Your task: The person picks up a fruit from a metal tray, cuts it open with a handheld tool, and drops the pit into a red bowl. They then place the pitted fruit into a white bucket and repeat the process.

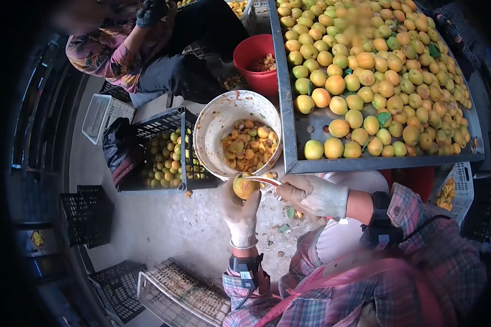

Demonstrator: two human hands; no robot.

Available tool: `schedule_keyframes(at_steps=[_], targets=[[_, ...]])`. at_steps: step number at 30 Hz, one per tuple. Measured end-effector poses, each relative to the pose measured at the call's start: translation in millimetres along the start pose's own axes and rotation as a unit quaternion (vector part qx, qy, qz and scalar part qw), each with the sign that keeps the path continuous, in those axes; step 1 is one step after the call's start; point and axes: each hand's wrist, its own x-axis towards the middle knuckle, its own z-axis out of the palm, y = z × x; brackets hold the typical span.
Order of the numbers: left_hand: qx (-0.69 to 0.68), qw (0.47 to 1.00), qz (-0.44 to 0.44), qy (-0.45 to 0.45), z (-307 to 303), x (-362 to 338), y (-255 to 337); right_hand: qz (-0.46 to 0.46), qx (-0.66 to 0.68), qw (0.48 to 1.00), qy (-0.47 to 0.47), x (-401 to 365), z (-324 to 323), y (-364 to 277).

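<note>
My left hand [239, 211], in a whitish knit glove, is closed around a yellow-orange apricot [245, 187] just below the rim of the white bucket [207, 131]. In my right hand [315, 195], also gloved, is a slim red-handled cutting tool [268, 180]; its pale tip lies against the top of the fruit. My fingers partly cover the tool's handle. Cut apricot pieces [248, 147] lie inside the bucket, whose inner wall is smeared. To the right, a metal-edged tray [376, 165] carries heaped whole apricots [365, 78] with a few green leaves.
Opposite sits a person in a floral top [112, 57] with a dark glove. A red bucket [256, 76] stands behind the white one. At left, a black crate [163, 128] holds greenish fruit. A pale crate [185, 291] lies at the lower left, and scraps litter the floor [191, 226].
</note>
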Motion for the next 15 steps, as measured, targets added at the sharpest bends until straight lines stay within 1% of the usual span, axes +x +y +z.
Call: schedule_keyframes(at_steps=[1,2,3,5,6,8,9,11,13,15], targets=[[-0.001,1.0,0.001,-0.002,0,-1,0,-0.129,-0.158,0.977,0.055,0,1,2],[0.005,1.0,0.001,-0.012,-1,-2,-1,-0.062,-0.183,0.981,0.017,-4,-5,2],[0.01,1.0,0.002,-0.022,-1,-2,0,-0.063,-0.184,0.981,0.02,-4,-5,2],[0.011,0.999,-0.009,-0.04,-1,-5,9,-0.108,-0.202,0.973,0.04,-5,-4,1],[0.013,0.998,-0.02,-0.057,-1,-6,12,-0.109,-0.203,0.972,0.041,-6,-4,2],[0.018,0.998,-0.007,-0.062,-5,-7,10,-0.131,-0.254,0.957,0.04,-7,-3,3],[0.022,0.997,0.006,-0.068,-6,-7,10,-0.133,-0.255,0.957,0.04,-8,-2,3],[0.022,0.997,0.003,-0.07,-8,-9,12,-0.172,-0.318,0.931,0.055,-11,1,4],[0.022,0.997,0.0,-0.071,-8,-10,13,-0.159,-0.325,0.93,0.068,-14,4,4],[0.032,0.997,0.015,-0.065,-7,-12,12,-0.146,-0.331,0.929,0.081,-17,7,2]])
